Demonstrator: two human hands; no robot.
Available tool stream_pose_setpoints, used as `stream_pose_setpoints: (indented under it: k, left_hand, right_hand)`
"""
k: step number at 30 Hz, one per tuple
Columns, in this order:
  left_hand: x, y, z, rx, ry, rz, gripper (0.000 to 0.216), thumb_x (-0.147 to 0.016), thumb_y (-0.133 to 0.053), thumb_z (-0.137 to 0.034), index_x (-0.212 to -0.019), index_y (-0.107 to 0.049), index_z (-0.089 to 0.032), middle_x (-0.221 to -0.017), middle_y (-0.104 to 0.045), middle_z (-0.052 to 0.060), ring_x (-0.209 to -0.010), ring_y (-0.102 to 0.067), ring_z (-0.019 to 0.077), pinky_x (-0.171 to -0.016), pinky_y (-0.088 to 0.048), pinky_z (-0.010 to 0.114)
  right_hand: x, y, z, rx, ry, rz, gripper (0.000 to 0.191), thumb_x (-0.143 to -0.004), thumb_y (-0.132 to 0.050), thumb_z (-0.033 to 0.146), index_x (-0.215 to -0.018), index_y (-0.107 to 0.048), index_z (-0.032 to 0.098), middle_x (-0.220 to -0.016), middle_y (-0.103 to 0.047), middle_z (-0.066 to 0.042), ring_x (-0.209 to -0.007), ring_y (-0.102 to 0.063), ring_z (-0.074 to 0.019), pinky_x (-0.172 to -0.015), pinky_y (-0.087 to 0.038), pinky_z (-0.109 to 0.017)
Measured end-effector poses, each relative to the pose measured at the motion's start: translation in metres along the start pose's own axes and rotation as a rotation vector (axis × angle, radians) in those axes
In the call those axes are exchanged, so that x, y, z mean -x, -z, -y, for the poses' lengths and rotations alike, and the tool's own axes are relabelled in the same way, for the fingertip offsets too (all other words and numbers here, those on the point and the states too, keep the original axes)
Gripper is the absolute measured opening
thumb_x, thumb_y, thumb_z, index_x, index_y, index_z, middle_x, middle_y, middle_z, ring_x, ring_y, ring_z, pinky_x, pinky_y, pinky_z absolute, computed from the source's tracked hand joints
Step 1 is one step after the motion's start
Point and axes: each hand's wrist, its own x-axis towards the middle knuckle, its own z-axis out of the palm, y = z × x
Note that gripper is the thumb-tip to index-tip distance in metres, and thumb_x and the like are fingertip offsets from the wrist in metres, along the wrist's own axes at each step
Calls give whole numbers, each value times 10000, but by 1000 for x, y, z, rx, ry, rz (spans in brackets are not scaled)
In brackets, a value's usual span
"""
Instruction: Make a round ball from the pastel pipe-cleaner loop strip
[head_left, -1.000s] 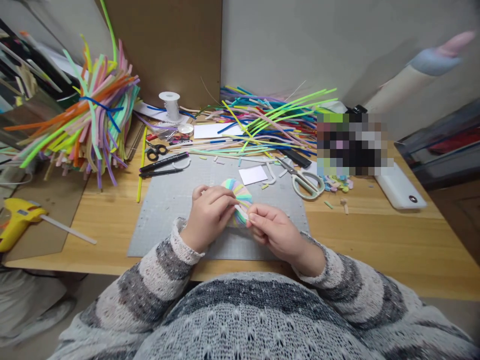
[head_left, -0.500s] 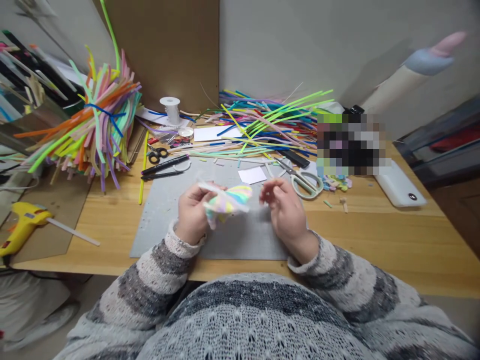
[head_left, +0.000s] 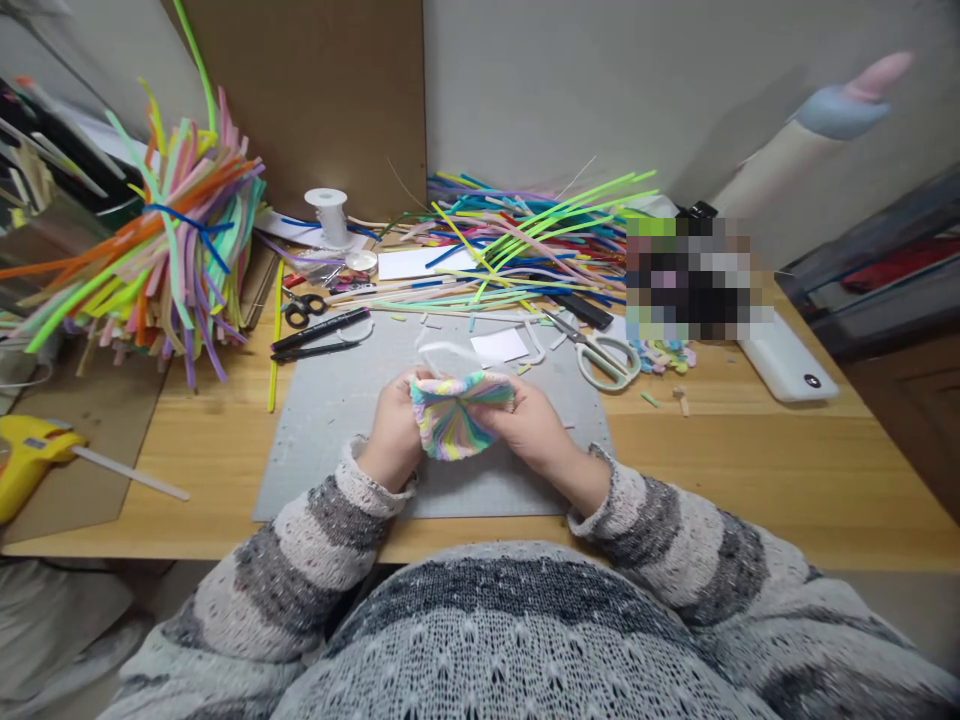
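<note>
Between my hands, over the grey cutting mat [head_left: 315, 450], is a round pastel disc [head_left: 455, 425] of fuzzy pipe cleaners, striped outward from its centre in pink, yellow, green and purple. My left hand [head_left: 397, 425] is closed on its left edge. My right hand [head_left: 529, 425] grips the right edge, thumb across the striped face. A white fuzzy strip [head_left: 450, 352] curves out behind the disc's upper edge; where it joins is hidden.
Scissors [head_left: 607, 362], a white card [head_left: 499, 347] and black pens [head_left: 322, 330] lie beyond my hands. Loose pipe cleaners [head_left: 540, 235] spread along the back. A tied pipe-cleaner bundle [head_left: 187, 230] and a yellow glue gun [head_left: 34, 455] are at left. A white case [head_left: 787, 365] rests at right.
My right hand has moved left and taken hold of the disc. The disc has turned so its striped face shows toward me. The whole view has shifted slightly.
</note>
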Motion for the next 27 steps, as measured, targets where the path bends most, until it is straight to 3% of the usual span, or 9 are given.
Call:
stream_pose_setpoints:
  k: [4, 9, 14, 17, 22, 27]
  left_hand:
    - [2, -7, 11, -66, -62, -88, 307, -563, -835, -267, -667, -567, -160, -652, -615, -29, -602, -523, 101, -595, -431, 224]
    - [2, -12, 20, -120, -111, -205, 217, -633, -736, -203, -672, -525, -169, -614, -530, -57, -570, -457, 80, -562, -381, 205]
    - [3, -7, 12, -97, -90, -84, 262, -616, -762, -223, -657, -508, -176, -611, -535, -53, -570, -456, 88, -557, -380, 216]
    - [5, -4, 10, -152, -70, -10, 221, -649, -747, -222, -677, -533, -174, -662, -586, -27, -614, -498, 109, -593, -402, 234]
    - [8, -8, 14, -307, -176, -68, 122, -711, -672, -151, -703, -553, -176, -677, -577, -22, -643, -503, 119, -620, -393, 236]
    - [5, -6, 12, -269, -73, -22, 166, -721, -680, -190, -675, -521, -175, -630, -536, -36, -597, -467, 107, -578, -373, 224]
  right_hand:
    - [3, -4, -5, 243, 151, -147, 195, -794, -707, 339, -933, -695, 201, -901, -744, -39, -816, -674, -186, -767, -537, -336]
    - [7, -6, -6, 511, 225, -195, 155, -842, -650, 314, -933, -704, 202, -852, -742, -51, -780, -674, -200, -720, -527, -313]
    - [4, 2, -2, 378, 246, -47, 303, -845, -655, 348, -1107, -650, 195, -999, -730, -68, -871, -676, -198, -765, -542, -315]
    - [4, 6, 1, 421, 272, -28, 378, -831, -682, 358, -1181, -645, 220, -1068, -730, -61, -933, -681, -204, -805, -542, -318]
    - [7, 1, 0, 547, 309, -40, 210, -903, -587, 320, -998, -748, 224, -924, -769, -36, -812, -698, -200, -747, -542, -320]
    - [7, 3, 5, 530, 352, -27, 337, -861, -622, 266, -1191, -675, 226, -1038, -754, -50, -933, -699, -206, -848, -548, -345]
